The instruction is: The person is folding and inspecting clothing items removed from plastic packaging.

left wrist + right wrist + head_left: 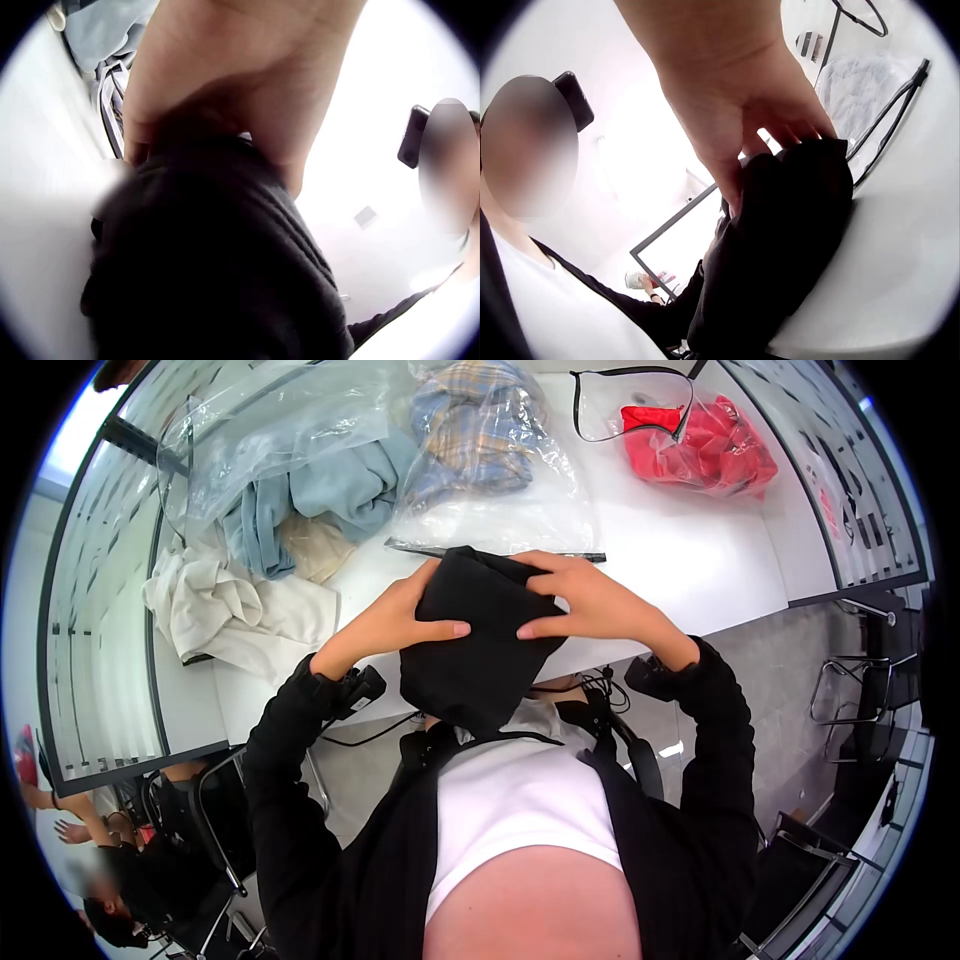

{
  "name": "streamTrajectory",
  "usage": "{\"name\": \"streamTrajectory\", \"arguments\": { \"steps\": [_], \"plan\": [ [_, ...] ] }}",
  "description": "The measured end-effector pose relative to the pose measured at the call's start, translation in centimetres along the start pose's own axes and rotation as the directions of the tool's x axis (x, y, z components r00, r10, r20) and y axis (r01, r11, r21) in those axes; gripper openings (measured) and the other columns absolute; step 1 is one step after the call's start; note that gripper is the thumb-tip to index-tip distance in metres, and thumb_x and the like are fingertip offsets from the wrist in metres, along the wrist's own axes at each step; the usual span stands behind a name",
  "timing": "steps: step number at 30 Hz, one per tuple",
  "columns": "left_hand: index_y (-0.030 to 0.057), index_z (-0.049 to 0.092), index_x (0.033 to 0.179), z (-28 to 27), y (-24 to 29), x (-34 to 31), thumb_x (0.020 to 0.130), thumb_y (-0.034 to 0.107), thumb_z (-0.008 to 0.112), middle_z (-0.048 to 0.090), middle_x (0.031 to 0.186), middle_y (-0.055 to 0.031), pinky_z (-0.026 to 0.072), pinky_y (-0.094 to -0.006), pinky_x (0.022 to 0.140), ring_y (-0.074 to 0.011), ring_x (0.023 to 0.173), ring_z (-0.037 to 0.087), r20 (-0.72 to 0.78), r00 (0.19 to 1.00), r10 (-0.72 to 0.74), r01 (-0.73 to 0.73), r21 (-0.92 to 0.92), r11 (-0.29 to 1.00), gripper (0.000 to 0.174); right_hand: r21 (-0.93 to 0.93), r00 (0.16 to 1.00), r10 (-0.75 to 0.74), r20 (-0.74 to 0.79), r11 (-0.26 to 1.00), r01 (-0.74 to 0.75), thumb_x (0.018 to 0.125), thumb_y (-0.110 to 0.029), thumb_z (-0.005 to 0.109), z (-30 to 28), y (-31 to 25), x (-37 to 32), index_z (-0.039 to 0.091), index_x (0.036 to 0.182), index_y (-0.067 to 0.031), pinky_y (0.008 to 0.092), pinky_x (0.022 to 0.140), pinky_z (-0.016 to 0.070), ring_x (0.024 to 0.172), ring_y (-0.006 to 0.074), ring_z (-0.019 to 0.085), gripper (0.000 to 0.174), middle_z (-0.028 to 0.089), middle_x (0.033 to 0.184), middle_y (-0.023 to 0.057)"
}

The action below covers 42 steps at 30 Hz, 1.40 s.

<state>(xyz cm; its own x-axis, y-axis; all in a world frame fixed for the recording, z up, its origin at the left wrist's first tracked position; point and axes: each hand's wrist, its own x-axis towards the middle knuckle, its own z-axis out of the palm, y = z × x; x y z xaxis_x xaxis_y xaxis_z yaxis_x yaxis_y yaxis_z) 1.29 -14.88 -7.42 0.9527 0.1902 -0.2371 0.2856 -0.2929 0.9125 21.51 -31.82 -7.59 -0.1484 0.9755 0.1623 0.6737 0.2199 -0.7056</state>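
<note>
A black folded piece of clothing (478,660) is held in both hands at the table's near edge, its lower part hanging toward the lap. My left hand (402,618) grips its left side, thumb lying on top and fingers behind. On the opposite side, my right hand (578,600) holds it the same way, with the thumb across the upper face. The left wrist view shows the dark cloth (202,255) bunched thickly below the palm. In the right wrist view the fingers curl over the upper edge of the cloth (780,240). Its exact kind is hidden by the folding.
Just beyond the hands lies a clear zip bag (560,525) with a plaid garment (470,430). Blue-grey clothing (345,485) and a cream garment (240,600) lie to the left. A bagged red garment (700,455) is at the back right. Low panels (105,610) border the table (700,560).
</note>
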Motion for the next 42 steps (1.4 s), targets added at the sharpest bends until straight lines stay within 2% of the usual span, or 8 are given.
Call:
{"name": "streamTrajectory", "arguments": {
  "steps": [10, 14, 17, 22, 25, 26, 35, 42],
  "plan": [
    [0.0006, 0.023, 0.138, 0.1, -0.8, -1.4, 0.058, 0.023, 0.082, 0.041, 0.131, -0.0129, 0.0281, -0.0316, 0.103, -0.0208, 0.124, 0.037, 0.025, 0.998, 0.050, -0.043, -0.224, 0.974, 0.102, 0.332, 0.956, 0.177, -0.233, 0.939, -0.092, 0.064, -0.015, 0.076, -1.3, 0.3, 1.5, 0.047, 0.068, -0.0005, 0.0250, 0.060, 0.0373, 0.064, 0.0125, 0.044, 0.032, 0.049, 0.069, 0.0038],
    [-0.0031, 0.046, 0.124, -0.5, 1.0, -1.9, 0.070, 0.014, 0.073, 0.057, 0.112, -0.0091, 0.0386, -0.0257, 0.091, -0.0154, 0.104, 0.052, -0.131, 0.990, -0.058, -0.026, -0.563, 0.826, 0.063, 0.635, 0.899, 0.414, -0.143, 0.735, -0.238, 0.072, -0.019, 0.074, -2.5, -1.2, 1.3, 0.058, 0.072, -0.0012, 0.0224, 0.064, 0.0396, 0.069, 0.0070, 0.050, 0.024, 0.054, 0.072, -0.0015],
    [-0.0042, 0.049, 0.120, -2.1, 2.3, -2.0, 0.072, 0.014, 0.071, 0.059, 0.108, -0.0090, 0.0398, -0.0248, 0.089, -0.0148, 0.102, 0.054, 0.072, 0.978, -0.197, 0.199, -0.620, 0.759, 0.056, 0.721, 0.846, 0.529, 0.069, 0.560, -0.408, 0.075, -0.024, 0.072, -2.9, -2.9, 0.2, 0.064, 0.082, -0.0002, 0.0217, 0.063, 0.0430, 0.069, 0.0074, 0.055, 0.026, 0.059, 0.075, 0.0021],
    [-0.0019, 0.055, 0.114, -1.0, 0.3, -0.2, 0.073, 0.012, 0.070, 0.062, 0.101, -0.0065, 0.0424, -0.0239, 0.082, -0.0126, 0.089, 0.056, 0.175, 0.983, -0.059, 0.104, -0.259, 0.960, 0.045, 0.091, 0.861, 0.442, 0.252, 0.875, -0.476, 0.073, -0.033, 0.074, -3.1, -1.1, -1.5, 0.060, 0.095, 0.0045, 0.0301, 0.071, 0.0510, 0.082, 0.0184, 0.063, 0.046, 0.063, 0.080, 0.0100],
    [0.0003, 0.056, 0.115, -0.6, 0.7, 0.6, 0.073, 0.013, 0.071, 0.063, 0.098, -0.0070, 0.0421, -0.0242, 0.081, -0.0123, 0.089, 0.055, 0.208, 0.977, -0.043, 0.077, -0.161, 0.984, 0.046, 0.399, 0.939, 0.320, -0.128, 0.883, -0.247, 0.073, -0.036, 0.073, -2.6, 0.6, -0.5, 0.052, 0.112, -0.0007, 0.0326, 0.081, 0.0481, 0.099, 0.0220, 0.058, 0.057, 0.061, 0.097, 0.0127],
    [0.0009, 0.056, 0.114, -0.4, 0.9, 0.8, 0.073, 0.017, 0.073, 0.063, 0.096, -0.0088, 0.0427, -0.0257, 0.081, -0.0142, 0.090, 0.056, 0.179, 0.984, 0.006, 0.022, -0.154, 0.988, 0.048, 0.360, 0.943, 0.330, 0.045, 0.875, -0.324, 0.073, -0.035, 0.073, -2.9, 1.0, -0.1, 0.040, 0.126, -0.0052, 0.0310, 0.085, 0.0451, 0.108, 0.0235, 0.053, 0.069, 0.056, 0.111, 0.0136],
    [0.0025, 0.050, 0.120, -0.6, 1.5, 1.6, 0.072, 0.042, 0.072, 0.061, 0.105, -0.0148, 0.0442, -0.0298, 0.082, -0.0215, 0.095, 0.058, 0.115, 0.992, 0.047, -0.069, 0.192, 0.979, 0.066, 0.349, 0.972, 0.220, 0.076, 0.908, -0.233, 0.073, -0.020, 0.071, -1.4, 0.6, 2.2, 0.064, 0.100, 0.0000, 0.0260, 0.076, 0.0446, 0.080, 0.0135, 0.058, 0.035, 0.065, 0.084, 0.0071],
    [-0.0003, 0.060, 0.106, 0.5, 1.7, 2.8, 0.075, 0.035, 0.070, 0.064, 0.096, -0.0104, 0.0439, -0.0271, 0.079, -0.0160, 0.089, 0.058, 0.144, 0.981, -0.128, 0.131, -0.015, 0.991, 0.047, 0.360, 0.933, 0.345, -0.105, 0.887, -0.288, 0.071, -0.018, 0.073, -0.9, 0.4, 1.2, 0.062, 0.093, -0.0031, 0.0259, 0.075, 0.0445, 0.080, 0.0127, 0.059, 0.029, 0.065, 0.082, 0.0064]
  ]
}}
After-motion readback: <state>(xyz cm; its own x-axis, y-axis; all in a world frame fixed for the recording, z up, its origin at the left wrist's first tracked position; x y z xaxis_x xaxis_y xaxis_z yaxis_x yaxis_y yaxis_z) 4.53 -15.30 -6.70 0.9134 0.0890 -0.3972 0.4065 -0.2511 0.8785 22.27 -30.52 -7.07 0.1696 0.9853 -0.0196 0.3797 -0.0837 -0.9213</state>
